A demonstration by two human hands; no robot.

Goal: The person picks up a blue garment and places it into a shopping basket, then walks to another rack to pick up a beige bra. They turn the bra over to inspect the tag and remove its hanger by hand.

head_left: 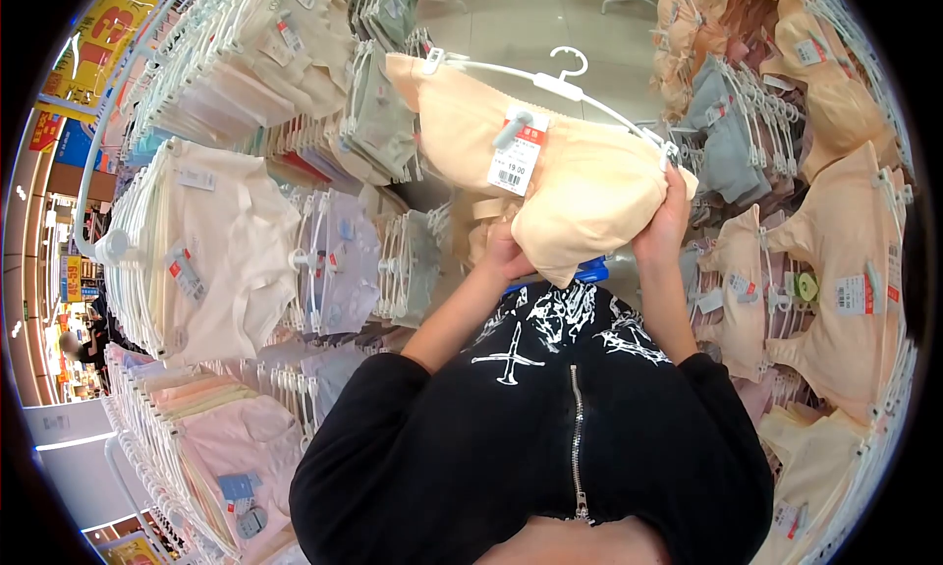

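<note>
A beige bra (pixel 589 206) is clipped to a white plastic hanger (pixel 560 84) and held in front of my chest, tilted down to the right. A red and white price tag (pixel 519 152) reading 19.00 hangs on its front, with a grey security tag (pixel 512 130) over it. My left hand (pixel 506 251) grips the bra's lower left edge, its fingers partly hidden behind the fabric. My right hand (pixel 666 221) holds the bra's right side just below the hanger clip, with the fingers wrapped behind it.
Racks of hanging underwear (pixel 226 251) stand close on the left. More beige bras (pixel 835 270) and a grey garment (pixel 722 133) hang on the right. Between the racks runs a tiled floor (pixel 535 20). A yellow price sign (pixel 103 39) shows at upper left.
</note>
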